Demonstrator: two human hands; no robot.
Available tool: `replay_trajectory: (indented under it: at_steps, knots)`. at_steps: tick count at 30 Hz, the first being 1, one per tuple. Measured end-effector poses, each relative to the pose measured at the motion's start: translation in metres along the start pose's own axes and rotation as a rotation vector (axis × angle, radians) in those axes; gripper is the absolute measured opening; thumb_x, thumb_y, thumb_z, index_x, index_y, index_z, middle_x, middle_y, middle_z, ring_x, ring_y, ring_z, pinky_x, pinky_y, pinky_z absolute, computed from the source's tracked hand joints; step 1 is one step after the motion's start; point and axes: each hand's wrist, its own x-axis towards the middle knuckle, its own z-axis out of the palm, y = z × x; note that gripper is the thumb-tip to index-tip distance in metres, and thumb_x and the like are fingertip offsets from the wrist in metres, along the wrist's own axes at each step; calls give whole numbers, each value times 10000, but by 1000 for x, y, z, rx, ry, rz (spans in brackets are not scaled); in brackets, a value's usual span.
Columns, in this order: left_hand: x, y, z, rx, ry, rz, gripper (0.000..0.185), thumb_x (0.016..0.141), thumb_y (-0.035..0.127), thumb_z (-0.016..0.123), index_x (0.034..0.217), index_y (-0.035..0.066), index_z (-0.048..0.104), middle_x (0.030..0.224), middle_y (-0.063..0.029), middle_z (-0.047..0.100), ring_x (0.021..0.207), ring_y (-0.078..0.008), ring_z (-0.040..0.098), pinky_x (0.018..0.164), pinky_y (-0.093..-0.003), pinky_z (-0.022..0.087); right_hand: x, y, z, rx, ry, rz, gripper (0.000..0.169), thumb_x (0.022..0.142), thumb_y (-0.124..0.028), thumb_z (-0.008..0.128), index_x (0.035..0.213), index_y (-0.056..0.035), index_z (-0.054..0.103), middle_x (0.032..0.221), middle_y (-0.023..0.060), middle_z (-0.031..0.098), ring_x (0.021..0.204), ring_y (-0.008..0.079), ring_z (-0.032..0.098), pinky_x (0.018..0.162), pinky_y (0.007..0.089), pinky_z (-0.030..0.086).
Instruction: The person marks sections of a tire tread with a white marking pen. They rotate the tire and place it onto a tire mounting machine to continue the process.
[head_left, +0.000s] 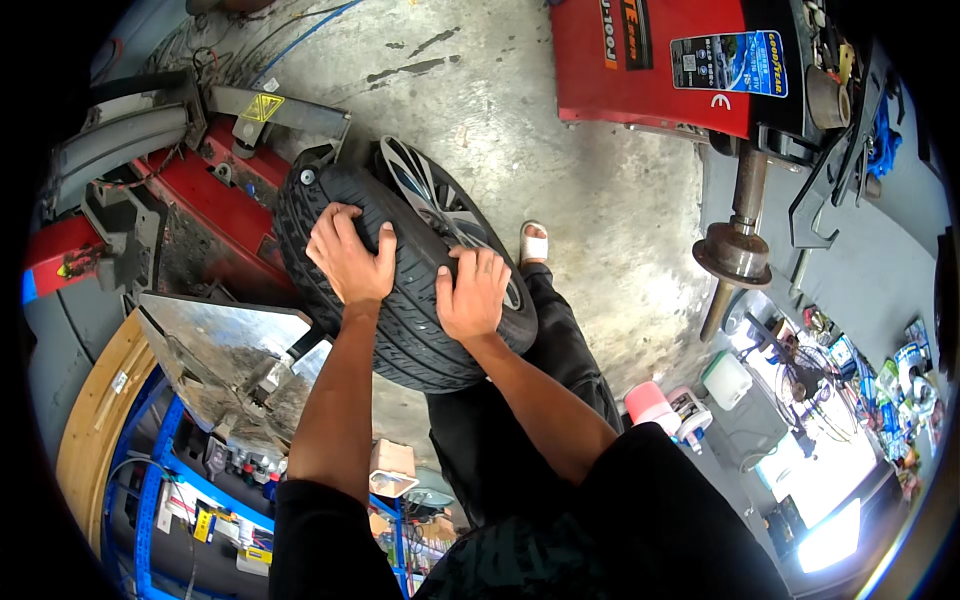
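Observation:
A car wheel, a black rubber tyre (405, 300) on a silver alloy rim (427, 187), stands upright in front of my legs, its rim side turned to the right. My left hand (352, 259) lies on the tread near the tyre's left side, thumb and fingers spread. Flat over the right edge of the tread is my right hand (474, 292), its fingertips towards the sidewall. The tyre's far left part touches or nearly touches the metal arm (289, 112) of a red tyre changer (217, 195).
At the left is the tyre changer's steel turntable (232, 345), with a blue shelf frame (161, 450) below it. A red wheel balancer (637, 67) with a protruding shaft (739, 255) stands at the right. A blue hose (300, 37) crosses the concrete floor (615, 195).

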Motion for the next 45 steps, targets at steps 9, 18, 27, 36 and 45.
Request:
replay_trajectory:
  at_steps: [9,18,27,36,45]
  knots:
    - [-11,14,12,47,-12,-4,465,846,386,745,1170,80,615,1327,-130,575,1297,-345,496,1094,-508,319,-5,16,-5,10,36,34,281,938,-276,639,1152,-93,629,1083,149,578,1103,371,526,997,504,383]
    - [6,37,22,80,-44,18,438,878,382,733,1174,70,649,1282,-110,623,1260,-328,556,1086,-492,360,8,36,-11,88,6,90,275,946,-283,654,1147,-98,622,1090,147,573,1106,370,532,967,490,411]
    - [-139,85,-58,-170,118,-208,197,979,12,608,1169,-38,612,1181,-147,649,1152,-279,602,1067,-388,440,20,215,0,772,-386,367,333,983,-103,636,1315,-81,652,1103,105,677,1054,259,643,936,388,538]
    - [-371,34,49,-1277,306,-1530,546,1058,455,445,1472,117,560,1480,-89,590,1389,-294,508,1176,-463,353,-13,354,134,434,-833,329,591,1098,-398,488,1614,-117,427,1642,230,423,1548,384,366,1269,423,291]
    - [-501,-73,119,-1897,-20,-1294,695,1082,488,475,1617,50,398,1681,-112,411,1531,-336,385,1278,-524,303,14,354,199,490,-914,325,657,1095,-495,469,1590,-62,453,1624,225,458,1523,376,408,1245,409,325]
